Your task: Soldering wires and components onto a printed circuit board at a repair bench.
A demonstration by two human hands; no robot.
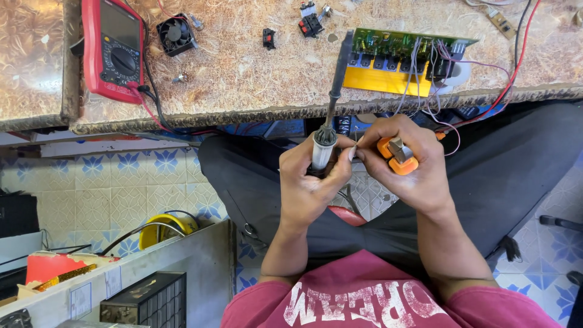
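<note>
— Below the desk edge, over the lap: what's in the hands?

— Left hand [310, 182] wrapped around a soldering iron with a pale handle and long dark shaft [325, 136]; grip closed on the handle, shaft pointing up towards the desk. Right hand [410, 164] clamped on a small orange plastic block with a grey metal piece on top [398, 155]. Fingertips of both hands meet between the two items; something thin seems pinched there, too small to tell.

— And on the desk?

— Mottled brown desk [243, 67]. A green circuit board mounted on a yellow plate [398, 61] sits at the near edge, just above the hands. Thin pale wires [425, 91] run from it down over the edge towards the right hand. The iron's upper end crosses the board's left side.

— Further left?

— Red handheld multimeter with a black dial [114, 45], leads trailing off it. Just beside it, a small black square fan [176, 33]. Small black connector parts [310, 21] lie near the far edge, apart from the board.

— Below?

— Blue-patterned floor tiles [109, 188], a yellow rounded object [164, 228] by a grey ledge. Person seated, dark trousers, maroon shirt.
</note>
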